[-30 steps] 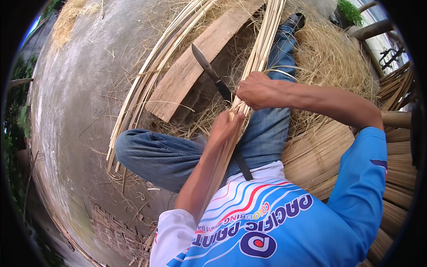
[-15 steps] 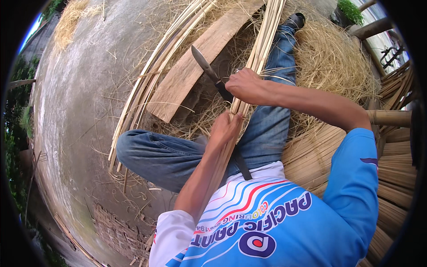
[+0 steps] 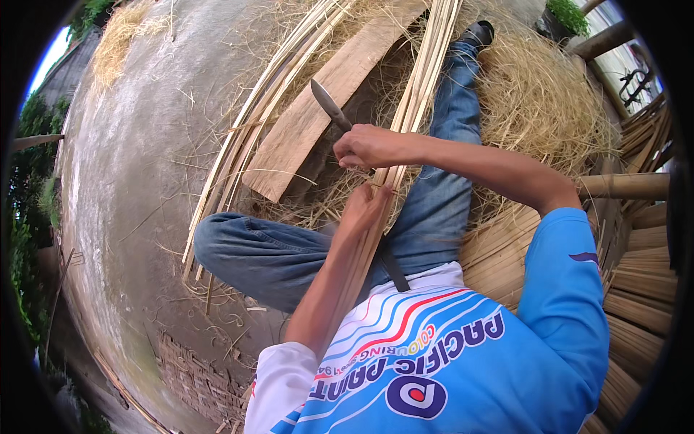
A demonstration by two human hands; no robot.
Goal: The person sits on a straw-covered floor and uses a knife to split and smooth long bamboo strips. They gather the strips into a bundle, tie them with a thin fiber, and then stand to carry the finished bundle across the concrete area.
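Note:
A bundle of long, pale split-bamboo strips [image 3: 431,69] runs from the top of the view down between my legs and under my left forearm. My left hand [image 3: 363,207] is closed around these strips near my lap. Just above it and to the left, my right hand [image 3: 367,147] has its fingers curled over the handle of a knife [image 3: 330,103]. The dark metal blade sticks out up and to the left, with the handle hidden under the fingers. My right forearm crosses over the strips.
A wooden plank [image 3: 318,108] lies left of the bundle, beside more long strips [image 3: 242,141] on the concrete floor. Thin shavings [image 3: 538,101] are heaped right of my outstretched leg. A bamboo pole [image 3: 625,186] juts in at the right, above stacked strips [image 3: 640,289].
My right hand has shifted left off the strips and onto the knife's handle, which showed bare before. The knife and my left hand stay in about the same place.

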